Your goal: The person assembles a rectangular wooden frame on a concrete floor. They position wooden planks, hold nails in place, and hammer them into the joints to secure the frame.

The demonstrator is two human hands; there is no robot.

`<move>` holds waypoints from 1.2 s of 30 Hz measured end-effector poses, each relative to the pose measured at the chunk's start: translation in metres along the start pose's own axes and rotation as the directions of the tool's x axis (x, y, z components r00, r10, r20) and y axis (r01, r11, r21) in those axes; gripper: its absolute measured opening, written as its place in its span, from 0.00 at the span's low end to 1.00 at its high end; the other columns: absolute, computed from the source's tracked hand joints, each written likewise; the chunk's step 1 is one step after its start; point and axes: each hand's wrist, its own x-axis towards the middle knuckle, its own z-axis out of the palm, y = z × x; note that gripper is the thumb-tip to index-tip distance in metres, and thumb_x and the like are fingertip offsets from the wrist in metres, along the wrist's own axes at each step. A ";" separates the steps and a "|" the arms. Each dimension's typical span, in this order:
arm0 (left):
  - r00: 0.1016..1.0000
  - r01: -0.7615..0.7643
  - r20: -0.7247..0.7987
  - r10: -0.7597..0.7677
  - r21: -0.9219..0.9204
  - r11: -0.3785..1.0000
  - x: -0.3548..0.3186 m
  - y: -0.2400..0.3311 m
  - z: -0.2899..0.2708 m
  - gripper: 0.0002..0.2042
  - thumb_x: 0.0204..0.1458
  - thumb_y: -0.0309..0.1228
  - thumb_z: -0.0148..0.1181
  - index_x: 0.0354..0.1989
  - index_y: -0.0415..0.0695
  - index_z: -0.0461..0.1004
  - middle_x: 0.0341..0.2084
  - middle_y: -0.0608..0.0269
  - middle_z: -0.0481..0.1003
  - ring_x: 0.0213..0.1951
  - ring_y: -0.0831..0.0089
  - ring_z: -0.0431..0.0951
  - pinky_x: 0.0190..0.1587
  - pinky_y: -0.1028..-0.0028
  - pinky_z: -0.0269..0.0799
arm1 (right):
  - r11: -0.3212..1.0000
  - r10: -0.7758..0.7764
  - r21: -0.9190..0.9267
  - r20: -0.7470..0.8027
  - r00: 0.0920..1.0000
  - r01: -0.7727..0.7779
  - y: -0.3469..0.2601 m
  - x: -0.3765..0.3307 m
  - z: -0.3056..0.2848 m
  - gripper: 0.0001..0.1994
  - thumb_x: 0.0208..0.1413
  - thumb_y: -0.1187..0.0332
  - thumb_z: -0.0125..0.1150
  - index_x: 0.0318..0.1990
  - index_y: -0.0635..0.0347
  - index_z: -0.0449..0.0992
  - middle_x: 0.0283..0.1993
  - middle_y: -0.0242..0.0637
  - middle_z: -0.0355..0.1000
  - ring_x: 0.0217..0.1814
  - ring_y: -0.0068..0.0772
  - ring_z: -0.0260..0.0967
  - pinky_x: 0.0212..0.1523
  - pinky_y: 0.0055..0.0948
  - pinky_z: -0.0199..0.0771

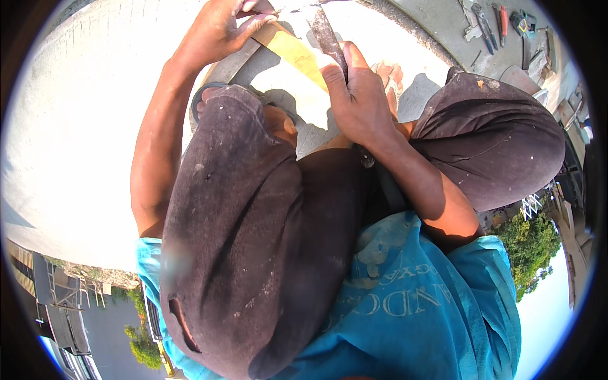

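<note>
My right hand (358,95) is wrapped round the worn, grey-brown handle of a hammer-like tool (326,38). That tool's far end runs into glare at the top edge, so its head is not clear. At the top, left of it, my left hand (234,25) is closed in a pinch, with thumb and finger together; what they hold is too small and bright to tell. Just under those fingertips lies a yellowish wooden strip (294,54), slanting down toward my right hand. A greyer board (234,63) meets it near my left wrist.
My bent knees (234,190) flank the work, and my sandalled foot (387,76) is beside the strip. Pliers (484,28), a red-handled tool (503,25) and a yellow-and-dark tool (524,24) lie on the concrete at the far right. Strong glare covers the pale ground (82,139) at left.
</note>
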 end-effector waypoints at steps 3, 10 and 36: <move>0.999 0.029 0.024 -0.031 0.053 0.998 -0.001 0.003 0.001 0.11 0.53 0.25 0.69 0.36 0.42 0.69 0.29 0.56 0.80 0.31 0.63 0.79 0.34 0.67 0.72 | 0.998 0.057 -0.027 0.048 0.997 -0.056 -0.002 0.002 0.002 0.24 0.68 0.54 0.49 0.54 0.72 0.66 0.27 0.59 0.75 0.35 0.67 0.77 0.39 0.54 0.74; 0.999 0.034 0.027 -0.034 -0.001 0.999 0.000 -0.003 0.003 0.11 0.53 0.26 0.68 0.34 0.42 0.68 0.28 0.56 0.80 0.30 0.65 0.79 0.33 0.68 0.71 | 0.992 0.107 0.073 -0.061 0.992 -0.103 -0.002 0.005 -0.002 0.28 0.69 0.52 0.48 0.58 0.73 0.66 0.26 0.55 0.76 0.33 0.62 0.77 0.37 0.50 0.75; 0.999 0.045 0.030 -0.041 -0.160 0.986 0.005 0.004 -0.001 0.11 0.52 0.22 0.66 0.38 0.40 0.68 0.29 0.56 0.81 0.33 0.67 0.82 0.39 0.68 0.76 | 0.975 0.218 -0.067 0.088 0.972 -0.213 -0.001 0.008 0.003 0.33 0.68 0.48 0.46 0.69 0.69 0.62 0.51 0.63 0.76 0.60 0.61 0.74 0.58 0.48 0.71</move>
